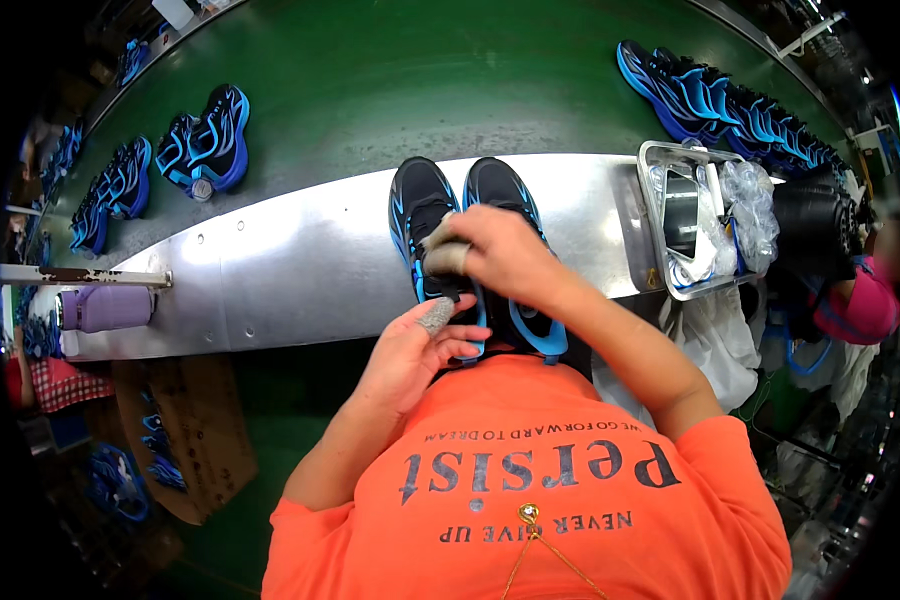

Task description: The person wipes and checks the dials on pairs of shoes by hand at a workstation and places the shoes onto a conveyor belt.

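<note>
A pair of black and blue sneakers stands side by side on the metal shelf in front of me, toes pointing away. My right hand rests on top of the left sneaker, fingers curled at its tongue and laces, with a taped finger. The right sneaker sits partly under my right wrist. My left hand touches the heel end of the left sneaker, and its thumb wears a grey finger cover.
A green conveyor belt runs behind the shelf with more blue sneakers at left and a row at right. A metal tray of plastic bags sits right. A purple bottle lies left. Another person's pink sleeve shows far right.
</note>
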